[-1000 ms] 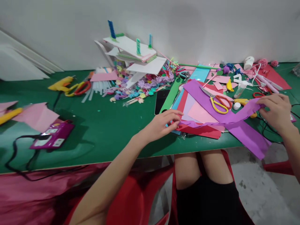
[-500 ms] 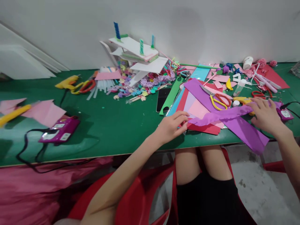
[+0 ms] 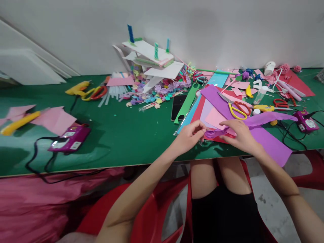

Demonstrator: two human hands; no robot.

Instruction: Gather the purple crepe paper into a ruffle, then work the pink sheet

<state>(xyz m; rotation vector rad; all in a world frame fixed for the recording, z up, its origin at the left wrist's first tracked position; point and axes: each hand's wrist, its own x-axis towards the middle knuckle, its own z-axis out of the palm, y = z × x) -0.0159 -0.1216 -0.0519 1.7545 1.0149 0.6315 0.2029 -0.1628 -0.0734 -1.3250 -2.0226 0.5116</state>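
My left hand (image 3: 191, 135) is closed in a pinch on the left end of a long ruffled purple paper strip (image 3: 268, 118). Close beside it, my right hand (image 3: 239, 134) has its thumb and fingers apart, with the strip passing between and under them. The strip runs off to the right above the table. Below it lies a flat purple sheet (image 3: 270, 145), which sticks out past the table edge. Red-and-yellow scissors (image 3: 238, 108) rest on the sheets behind my right hand. A stack of coloured paper, with a pink sheet (image 3: 214, 117) showing, lies under both hands.
A yellow glue gun (image 3: 264, 108) and purple power strip (image 3: 306, 122) lie at right, with black cords. A phone (image 3: 178, 106) and green strip (image 3: 187, 103) are left of the paper. Behind stands a white board model (image 3: 149, 50) among small flowers. Another purple power strip (image 3: 69, 138) sits at left.
My right hand has moved left along the purple strip, from its right end to near my left hand. My left hand keeps its pinch. The view has shifted slightly.
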